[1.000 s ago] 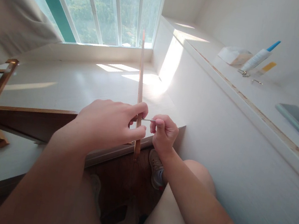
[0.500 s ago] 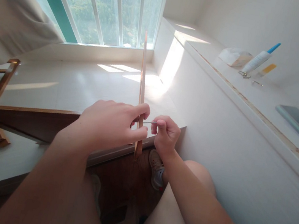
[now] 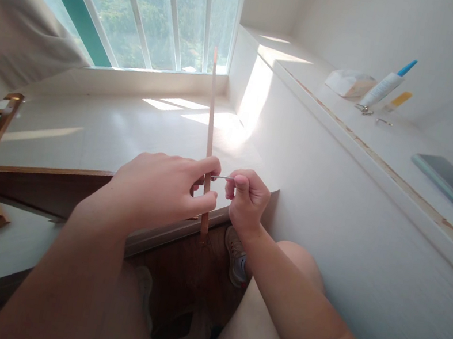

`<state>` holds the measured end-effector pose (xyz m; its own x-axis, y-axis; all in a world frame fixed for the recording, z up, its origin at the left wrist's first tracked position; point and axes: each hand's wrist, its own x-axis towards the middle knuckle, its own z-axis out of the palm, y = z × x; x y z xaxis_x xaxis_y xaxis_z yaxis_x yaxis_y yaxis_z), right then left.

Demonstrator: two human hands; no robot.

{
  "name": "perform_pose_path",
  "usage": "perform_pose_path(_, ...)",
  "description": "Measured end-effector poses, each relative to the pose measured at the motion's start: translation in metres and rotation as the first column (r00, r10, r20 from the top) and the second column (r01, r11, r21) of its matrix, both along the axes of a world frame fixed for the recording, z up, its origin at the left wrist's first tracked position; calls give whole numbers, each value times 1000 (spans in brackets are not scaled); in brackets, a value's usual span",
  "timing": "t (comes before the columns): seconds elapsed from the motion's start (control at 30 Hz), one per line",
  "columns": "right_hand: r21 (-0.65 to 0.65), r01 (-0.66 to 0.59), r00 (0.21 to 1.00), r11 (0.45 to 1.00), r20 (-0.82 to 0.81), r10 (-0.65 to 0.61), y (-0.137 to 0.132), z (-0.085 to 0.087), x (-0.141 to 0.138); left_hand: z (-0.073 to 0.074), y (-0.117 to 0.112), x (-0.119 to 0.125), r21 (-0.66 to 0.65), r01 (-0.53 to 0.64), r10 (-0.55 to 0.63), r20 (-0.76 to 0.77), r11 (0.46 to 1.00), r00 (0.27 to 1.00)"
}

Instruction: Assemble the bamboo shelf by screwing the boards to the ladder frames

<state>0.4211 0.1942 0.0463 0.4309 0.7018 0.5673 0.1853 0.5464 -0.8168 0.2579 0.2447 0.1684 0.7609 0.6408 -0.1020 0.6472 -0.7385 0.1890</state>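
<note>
A narrow wooden board (image 3: pixel 210 123), seen edge-on, rises from near the floor toward the window. My left hand (image 3: pixel 158 184) is closed around it, thumb and fingers at either side of its near part. My right hand (image 3: pixel 250 200) pinches a thin metal rod (image 3: pixel 222 177) whose far tip meets the board's right face, close to my left fingertips. The end of the rod inside my right hand is hidden. Behind my left wrist, a dark wooden panel (image 3: pixel 31 185) runs off to the left; its join with the board is covered by my hand.
A wooden frame piece (image 3: pixel 1 127) lies at the left on the white platform (image 3: pixel 96 135). On the right-hand ledge (image 3: pixel 297 68) are a white tube with a blue nozzle (image 3: pixel 383 89), a yellow-ended item (image 3: pixel 399 99), small metal pieces (image 3: pixel 365 110) and a flat grey-green object (image 3: pixel 451 186).
The view has shifted slightly, so most things sit a little further left. The board leans a bit differently, and my right hand and the rod have turned slightly. Both hands keep their holds.
</note>
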Motion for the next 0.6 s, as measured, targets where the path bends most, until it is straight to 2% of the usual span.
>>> perform_pose_path(0.27, -4, 12, 998, 1000, 61, -12, -2, 2, 4, -2, 1, -1, 22, 10, -10, 7, 1000, 1000)
perform_pose_path(0.43, -189, 39, 999, 981, 16, -36, -8, 11, 0, 0, 0, -2, 13, 13, -13, 2, 1000, 1000)
perform_pose_path(0.6, -299, -43, 985, 953, -171, -9, -12, 14, -9, 0, -1, -1, 11, 9, -9, -4, 1000, 1000)
